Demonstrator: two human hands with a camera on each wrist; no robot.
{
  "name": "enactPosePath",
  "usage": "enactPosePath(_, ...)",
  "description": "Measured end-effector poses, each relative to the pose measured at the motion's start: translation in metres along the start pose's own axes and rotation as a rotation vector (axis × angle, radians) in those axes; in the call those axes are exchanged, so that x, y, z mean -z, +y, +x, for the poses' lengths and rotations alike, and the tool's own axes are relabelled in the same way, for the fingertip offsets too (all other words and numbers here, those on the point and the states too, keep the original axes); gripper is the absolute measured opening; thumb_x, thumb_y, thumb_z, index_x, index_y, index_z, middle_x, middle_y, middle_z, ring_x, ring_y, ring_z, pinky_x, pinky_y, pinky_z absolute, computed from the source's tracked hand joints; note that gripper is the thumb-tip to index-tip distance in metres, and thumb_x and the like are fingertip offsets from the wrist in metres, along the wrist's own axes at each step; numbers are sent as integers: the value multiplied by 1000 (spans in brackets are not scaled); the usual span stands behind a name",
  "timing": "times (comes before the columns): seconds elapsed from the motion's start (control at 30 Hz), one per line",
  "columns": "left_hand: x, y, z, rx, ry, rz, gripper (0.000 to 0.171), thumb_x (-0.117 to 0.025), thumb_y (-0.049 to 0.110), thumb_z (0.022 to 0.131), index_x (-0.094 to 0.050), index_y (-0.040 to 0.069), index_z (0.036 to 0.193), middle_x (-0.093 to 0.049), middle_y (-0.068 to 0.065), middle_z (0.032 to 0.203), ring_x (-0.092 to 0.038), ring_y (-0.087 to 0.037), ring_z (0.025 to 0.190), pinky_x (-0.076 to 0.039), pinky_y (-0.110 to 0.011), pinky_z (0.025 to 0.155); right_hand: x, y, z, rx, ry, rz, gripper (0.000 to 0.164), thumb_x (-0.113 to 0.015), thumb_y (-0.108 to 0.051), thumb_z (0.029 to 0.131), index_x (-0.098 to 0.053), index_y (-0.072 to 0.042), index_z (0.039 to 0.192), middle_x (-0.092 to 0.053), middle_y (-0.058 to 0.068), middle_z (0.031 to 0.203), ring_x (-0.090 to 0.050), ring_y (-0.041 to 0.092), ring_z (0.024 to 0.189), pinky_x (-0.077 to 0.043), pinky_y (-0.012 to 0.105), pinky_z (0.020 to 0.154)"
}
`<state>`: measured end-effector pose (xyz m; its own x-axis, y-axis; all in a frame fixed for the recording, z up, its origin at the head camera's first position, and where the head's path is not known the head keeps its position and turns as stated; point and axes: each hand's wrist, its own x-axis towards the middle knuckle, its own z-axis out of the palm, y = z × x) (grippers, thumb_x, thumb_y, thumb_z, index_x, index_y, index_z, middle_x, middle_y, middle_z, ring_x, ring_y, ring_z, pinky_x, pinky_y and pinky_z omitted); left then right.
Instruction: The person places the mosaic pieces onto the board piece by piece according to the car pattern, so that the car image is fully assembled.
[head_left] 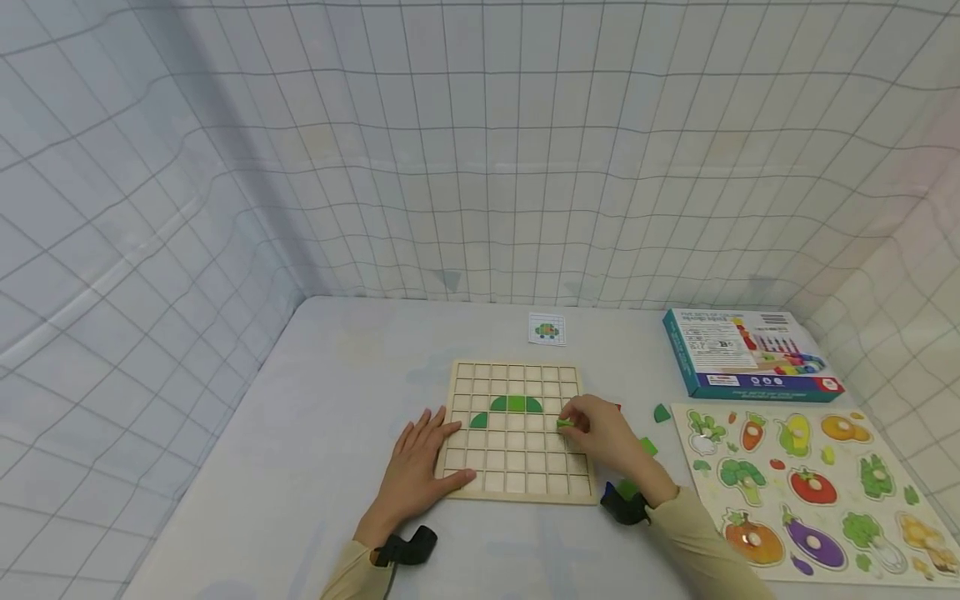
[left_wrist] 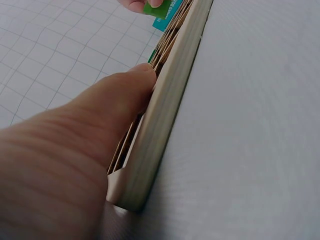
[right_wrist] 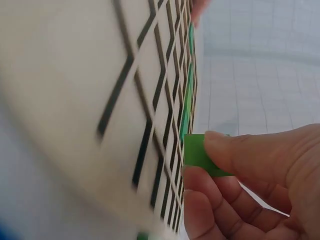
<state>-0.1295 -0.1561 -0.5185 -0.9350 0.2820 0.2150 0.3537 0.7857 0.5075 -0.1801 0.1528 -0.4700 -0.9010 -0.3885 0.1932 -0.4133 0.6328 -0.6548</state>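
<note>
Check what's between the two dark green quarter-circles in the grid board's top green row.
One light green square, per the head view.

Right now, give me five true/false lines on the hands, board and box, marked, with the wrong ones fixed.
1. The right hand pinches a light green piece. True.
2. The left hand pinches a piece too. False: the left hand rests on the left edge of the grid board and holds no piece.
3. Four green pieces sit in the grid board. True.
4. The box lies to the left of the grid board. False: the box lies to its right, beyond the vegetable puzzle.
5. The picture card lies past the far edge of the grid board. True.
</note>
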Motion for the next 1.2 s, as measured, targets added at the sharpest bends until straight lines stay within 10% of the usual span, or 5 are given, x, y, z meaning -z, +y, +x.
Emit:
enactPosePath(0.3, -1, -1, 0, -24, 18, 5, 77, -65, 60, 80, -47, 14, 140, -28, -11, 152, -17, -30, 141, -10, -48, 112, -26, -20, 23, 130, -34, 69, 10, -70, 2, 82, -69, -6, 89, -59, -4, 81, -54, 10, 71, -48, 24, 61)
enactPosePath(1.2, 0, 0, -1, -9, -1, 8, 76, -63, 60, 82, -46, 15, 141, -27, -9, 153, -15, -28, 142, -8, -45, 113, -53, -45, 52, 29, -109, -60, 5, -70, -9, 85, -70, -14, 86, -56, -8, 76, -50, 9, 67, -43, 26, 59)
